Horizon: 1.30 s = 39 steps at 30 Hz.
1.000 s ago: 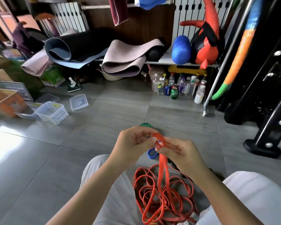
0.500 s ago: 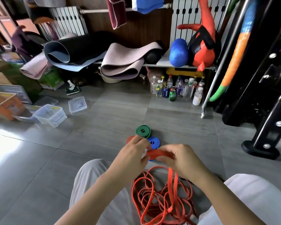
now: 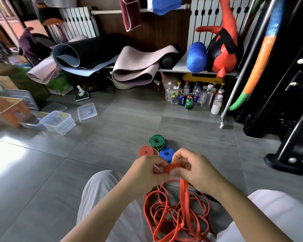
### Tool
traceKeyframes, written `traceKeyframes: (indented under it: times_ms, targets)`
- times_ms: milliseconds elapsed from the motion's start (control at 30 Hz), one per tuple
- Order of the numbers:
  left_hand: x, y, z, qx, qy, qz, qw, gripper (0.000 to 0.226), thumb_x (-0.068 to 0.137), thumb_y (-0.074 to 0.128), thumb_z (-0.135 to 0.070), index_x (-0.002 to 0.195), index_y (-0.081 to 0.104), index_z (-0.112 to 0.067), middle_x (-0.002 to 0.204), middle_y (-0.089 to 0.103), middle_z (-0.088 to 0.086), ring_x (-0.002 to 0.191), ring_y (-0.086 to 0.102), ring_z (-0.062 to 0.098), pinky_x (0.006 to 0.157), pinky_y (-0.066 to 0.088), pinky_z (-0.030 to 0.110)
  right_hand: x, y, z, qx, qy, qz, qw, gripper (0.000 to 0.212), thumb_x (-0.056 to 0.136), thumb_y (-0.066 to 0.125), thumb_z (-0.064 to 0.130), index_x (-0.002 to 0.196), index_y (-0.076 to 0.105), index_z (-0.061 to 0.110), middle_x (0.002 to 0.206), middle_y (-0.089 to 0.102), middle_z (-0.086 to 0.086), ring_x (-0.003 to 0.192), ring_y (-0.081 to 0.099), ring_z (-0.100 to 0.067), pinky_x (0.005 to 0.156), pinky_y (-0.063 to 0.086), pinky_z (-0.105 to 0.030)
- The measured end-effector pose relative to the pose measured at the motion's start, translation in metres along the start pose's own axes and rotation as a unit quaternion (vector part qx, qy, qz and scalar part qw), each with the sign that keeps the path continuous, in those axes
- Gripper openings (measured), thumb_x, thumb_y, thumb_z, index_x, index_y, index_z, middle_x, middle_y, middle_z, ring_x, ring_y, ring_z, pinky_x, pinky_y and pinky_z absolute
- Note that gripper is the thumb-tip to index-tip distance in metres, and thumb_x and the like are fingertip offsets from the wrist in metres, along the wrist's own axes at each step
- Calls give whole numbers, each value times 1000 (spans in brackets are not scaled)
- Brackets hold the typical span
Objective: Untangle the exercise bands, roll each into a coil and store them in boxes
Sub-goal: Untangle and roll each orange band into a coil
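My left hand (image 3: 147, 172) and my right hand (image 3: 196, 168) both pinch the folded end of an orange exercise band (image 3: 173, 166) at knee height. The band hangs from my fingers down to a tangled heap of orange bands (image 3: 175, 215) on the floor between my legs. Three rolled coils lie on the tiles just beyond my hands: a green coil (image 3: 157, 141), a dull red coil (image 3: 146, 151) and a blue coil (image 3: 166, 153), partly hidden by my fingers. A clear plastic box (image 3: 59, 122) stands open at the left, its lid (image 3: 87, 111) beside it.
An orange bin (image 3: 7, 110) and more clear tubs sit at the far left. Rolled mats (image 3: 133, 67) lie on a low shelf at the back, with bottles and cans (image 3: 191, 98) under it. A black machine base (image 3: 285, 161) stands on the right.
My hands have dropped lower and nearer to me with the band's end, uncovering the three coils on the floor. The end is now folded flatter between my fingers.
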<state>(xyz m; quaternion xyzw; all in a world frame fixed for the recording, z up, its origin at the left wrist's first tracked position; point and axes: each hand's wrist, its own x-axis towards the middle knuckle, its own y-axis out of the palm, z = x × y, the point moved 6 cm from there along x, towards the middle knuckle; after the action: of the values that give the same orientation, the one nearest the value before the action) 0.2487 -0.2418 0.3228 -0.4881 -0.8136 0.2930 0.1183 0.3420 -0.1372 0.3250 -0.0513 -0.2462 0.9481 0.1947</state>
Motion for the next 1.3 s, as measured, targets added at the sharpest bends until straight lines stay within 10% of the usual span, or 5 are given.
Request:
traceKeyframes:
  times_ms: [333,600,733,867,1300]
  targets:
    - [-1,-17,-5,-197,-26,-23,980,16,75,74,1,83,67,-11,79,70,6,66,67,8,60,50,17,-2,-3,-8,154,4,-14,988,30,62,76,30,91,73,26,87,75,4,85,71,-12,83,54,-28]
    - [-1,8,1,-498,-64,-34,864,17,66,70,-12,83,72,-11,79,71,9,70,69,12,52,51,17,-7,2,-4,256,-43,-105,960,22,70,71,30,90,75,38,87,75,4,84,71,-14,72,54,-18]
    - [2,-11,-5,-147,-13,-94,985,21,78,73,-6,93,66,-20,91,65,1,66,60,2,59,46,17,-5,-5,-3,103,-55,-107,987,19,79,72,21,92,73,35,82,73,5,77,69,-14,75,57,-34]
    - [4,-15,-29,218,108,-56,968,22,84,65,-22,105,67,-25,94,60,-6,82,55,9,74,41,20,0,-3,3,-92,-73,-51,992,12,84,66,27,94,72,30,74,60,4,68,56,-11,64,48,-34]
    - [7,-25,-28,223,70,-41,972,13,81,64,-26,93,70,-24,83,65,-5,78,58,13,69,42,22,10,-3,11,-74,-60,-42,995,16,80,72,27,96,72,25,86,69,6,79,64,-5,75,52,-27]
